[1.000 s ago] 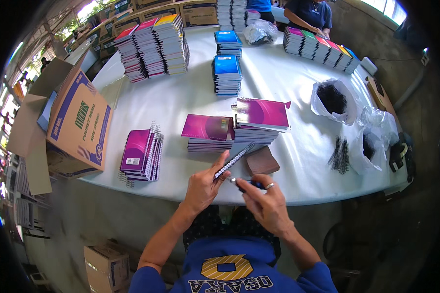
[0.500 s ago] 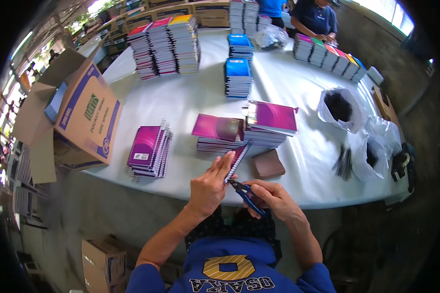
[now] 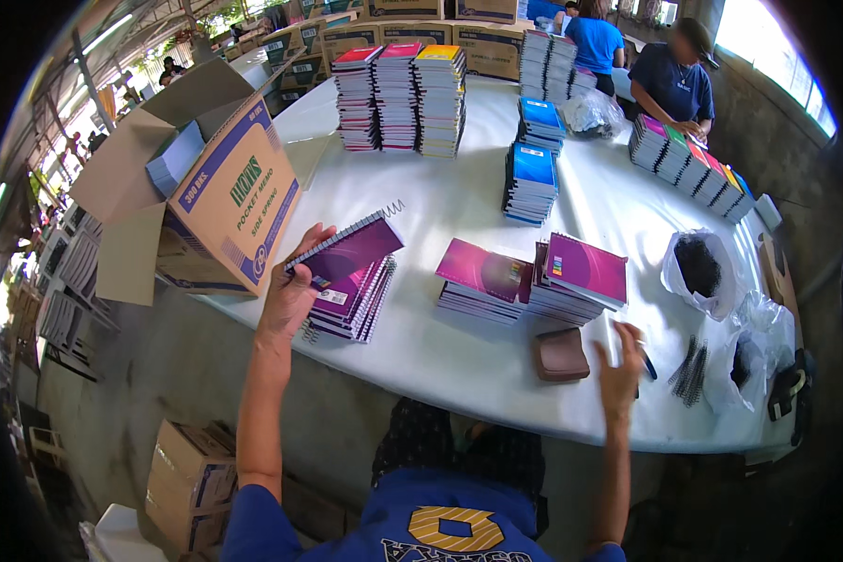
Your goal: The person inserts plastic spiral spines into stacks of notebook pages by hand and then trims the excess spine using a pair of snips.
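My left hand [image 3: 288,292] grips a purple spiral notebook [image 3: 354,251] by its left end. The notebook is tilted over a stack of similar purple notebooks [image 3: 351,304], and a loose end of wire coil sticks out past its far corner. Somewhat blurred, my right hand [image 3: 620,370] is raised over the table's front part, thumb and fingers apart. Close beside its outer edge are the dark-handled pliers [image 3: 647,365], partly hidden by the hand; whether they touch it is unclear. A brown block-like object [image 3: 561,355] sits to its left.
Two piles of purple covers and pages [image 3: 482,272] [image 3: 585,272] stand mid-table. Loose black coils [image 3: 690,373] lie at right near plastic bags [image 3: 726,281]. An open carton [image 3: 244,201] is at left. Blue notebooks [image 3: 532,173] and taller stacks [image 3: 398,98] stand farther back; a person [image 3: 674,84] works there.
My left hand has carried the notebook left, over the purple stack. My right hand has moved right, away from the notebook, and the pliers are now at its outer side. The view has shifted.
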A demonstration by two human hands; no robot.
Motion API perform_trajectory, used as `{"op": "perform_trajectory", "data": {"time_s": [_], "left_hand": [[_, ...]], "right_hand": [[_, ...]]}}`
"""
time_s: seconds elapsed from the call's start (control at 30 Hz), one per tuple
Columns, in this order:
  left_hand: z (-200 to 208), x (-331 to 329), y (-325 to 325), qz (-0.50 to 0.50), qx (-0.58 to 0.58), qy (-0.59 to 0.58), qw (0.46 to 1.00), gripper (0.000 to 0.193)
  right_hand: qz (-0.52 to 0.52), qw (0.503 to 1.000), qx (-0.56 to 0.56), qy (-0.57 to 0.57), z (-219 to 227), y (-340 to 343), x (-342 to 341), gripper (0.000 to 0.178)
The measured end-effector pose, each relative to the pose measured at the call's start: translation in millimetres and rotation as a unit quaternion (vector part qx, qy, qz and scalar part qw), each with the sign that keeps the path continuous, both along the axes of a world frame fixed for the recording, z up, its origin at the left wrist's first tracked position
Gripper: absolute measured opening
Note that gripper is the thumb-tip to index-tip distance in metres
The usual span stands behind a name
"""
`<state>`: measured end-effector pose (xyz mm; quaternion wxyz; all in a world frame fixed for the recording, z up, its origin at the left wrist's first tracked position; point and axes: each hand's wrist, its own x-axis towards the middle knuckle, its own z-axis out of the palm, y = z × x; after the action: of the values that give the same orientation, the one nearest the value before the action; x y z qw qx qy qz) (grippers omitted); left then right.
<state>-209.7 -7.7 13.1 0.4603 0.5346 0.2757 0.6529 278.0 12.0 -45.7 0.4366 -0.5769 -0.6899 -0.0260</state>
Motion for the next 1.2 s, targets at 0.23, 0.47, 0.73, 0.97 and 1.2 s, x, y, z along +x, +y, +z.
{"op": "perform_trajectory", "data": {"time_s": [0.23,0.47,0.73,0.97,1.2], "left_hand": [[-23,0,33,-0.137,0.018,-0.088,0.987,0.08],[-36,-75,30,0.086,-0.18,0.073,0.977,0.068],[-19,-18,20,0.335,-0.095,0.522,0.779,0.056],[-37,125,3,0.277,-0.01,0.368,0.888,0.07],[-52,200,4,0.083,-0.202,0.06,0.974,0.059]], "right_hand": [[0.488,0.732,-0.274,0.389,58,18,-248,0.058],[0.466,0.876,0.059,-0.11,44,32,-322,0.03],[0.133,0.978,0.051,-0.149,-2,53,-181,0.036],[0.174,0.95,0.01,-0.26,-7,41,-155,0.053],[0.179,0.969,-0.107,-0.133,1,-35,-173,0.057]]}}
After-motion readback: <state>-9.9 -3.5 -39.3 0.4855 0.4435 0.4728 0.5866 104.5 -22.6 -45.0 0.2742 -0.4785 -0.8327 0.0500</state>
